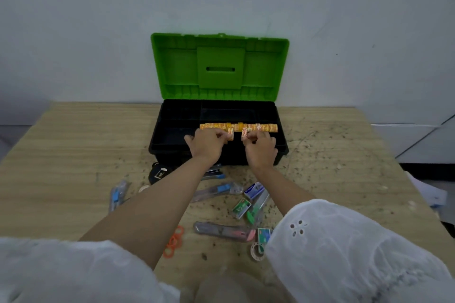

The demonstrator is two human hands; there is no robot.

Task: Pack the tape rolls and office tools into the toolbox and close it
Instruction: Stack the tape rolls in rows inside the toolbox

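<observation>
The left hand has its grip tight on one small orange and yellow tape roll, pinched in curled fingers. The right hand pinches a second tape roll the same way. Both rolls are over the inside of the black plastic toolbox.

Just past the two grips, a long row of matching tape rolls lies in the box. Farther back stands the open green lid.

On the near side of the grips, on the pale wooden worktop, more things wait: a clear cutter with a blue slider, a blue staple box, a green staple box, a clear tape ring and some orange rings.

This step looks like adding rolls to the row. Next, each grip needs to set its roll down beside the row and let go. Then the tools on the worktop need packing before the lid can close.
</observation>
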